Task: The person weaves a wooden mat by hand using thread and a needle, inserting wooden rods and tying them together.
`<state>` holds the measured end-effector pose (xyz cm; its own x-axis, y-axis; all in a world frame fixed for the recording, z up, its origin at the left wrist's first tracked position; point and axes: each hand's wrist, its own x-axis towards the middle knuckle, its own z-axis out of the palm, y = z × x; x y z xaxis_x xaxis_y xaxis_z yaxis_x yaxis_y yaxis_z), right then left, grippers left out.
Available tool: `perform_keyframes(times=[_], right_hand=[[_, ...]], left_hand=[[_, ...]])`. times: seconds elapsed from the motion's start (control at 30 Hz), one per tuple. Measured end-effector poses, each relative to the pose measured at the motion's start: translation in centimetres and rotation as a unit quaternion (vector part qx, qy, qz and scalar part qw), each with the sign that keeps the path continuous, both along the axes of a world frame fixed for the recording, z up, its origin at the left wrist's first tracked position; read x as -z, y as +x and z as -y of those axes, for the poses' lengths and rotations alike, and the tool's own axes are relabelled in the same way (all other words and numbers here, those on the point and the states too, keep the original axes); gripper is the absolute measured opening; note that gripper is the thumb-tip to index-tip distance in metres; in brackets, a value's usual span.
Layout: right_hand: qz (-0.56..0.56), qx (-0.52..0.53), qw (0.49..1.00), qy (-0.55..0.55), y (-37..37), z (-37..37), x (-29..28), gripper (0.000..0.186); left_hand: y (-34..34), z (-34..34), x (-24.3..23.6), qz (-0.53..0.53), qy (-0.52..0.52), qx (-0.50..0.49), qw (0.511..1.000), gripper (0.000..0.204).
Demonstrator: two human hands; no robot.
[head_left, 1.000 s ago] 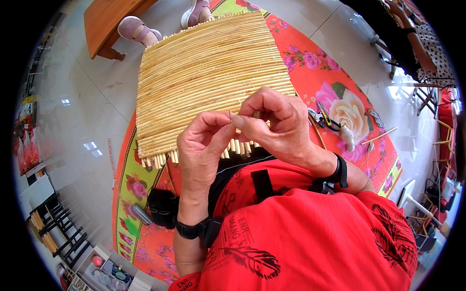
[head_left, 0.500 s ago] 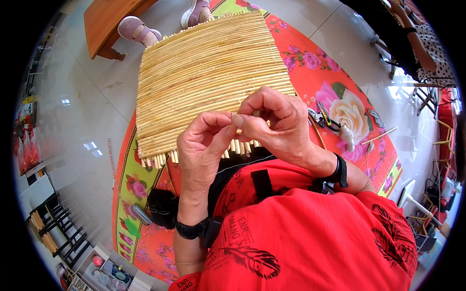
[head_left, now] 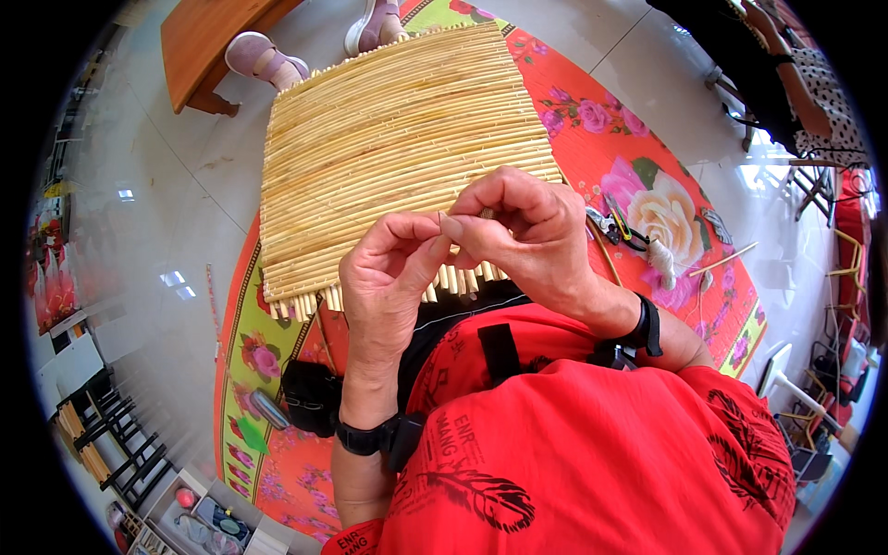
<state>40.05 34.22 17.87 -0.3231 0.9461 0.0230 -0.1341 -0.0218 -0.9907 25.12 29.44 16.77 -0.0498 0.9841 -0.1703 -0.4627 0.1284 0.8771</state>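
Observation:
Both hands meet above the near part of a mat of straw-coloured stalks (head_left: 398,120), stitched side by side into a panel. My left hand (head_left: 393,268) pinches with thumb and forefinger. Its fingertips touch those of my right hand (head_left: 527,236), also closed in a pinch. Whatever lies between the fingertips is too small to make out. A ring shows on a finger of my right hand. The near edge of the mat, with its cut stalk ends, rests by my lap, partly hidden behind my hands.
The mat lies over a red floral floor sheet (head_left: 592,157). Right of it are pliers (head_left: 622,222), a whitish thread bundle (head_left: 660,262) and a loose stalk (head_left: 723,259). A wooden bench (head_left: 208,46) and another person's shoes (head_left: 264,57) are at the far left. A person sits far right.
Almost nothing differs. My hands stay together in the same pinch, with only a very slight shift of the fingertips.

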Motion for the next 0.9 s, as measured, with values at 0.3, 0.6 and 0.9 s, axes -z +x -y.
perform_keyframes(times=[0.3, 0.6, 0.9], right_hand=[[-0.043, -0.010, 0.997, -0.060, -0.2, -0.1, 0.5, 0.011], [-0.022, -0.076, 0.989, -0.127, 0.5, -0.9, 0.4, 0.007], [-0.129, -0.160, 0.947, -0.245, 0.2, -0.6, 1.7, 0.010]], left_hand=[[-0.1, 0.1, 0.8, -0.035, -0.009, -0.007, 0.999, 0.011], [-1.0, 0.2, 1.0, -0.065, 0.009, 0.022, 0.998, 0.014], [-2.0, -1.2, -0.4, -0.272, 0.164, -0.002, 0.948, 0.014]])
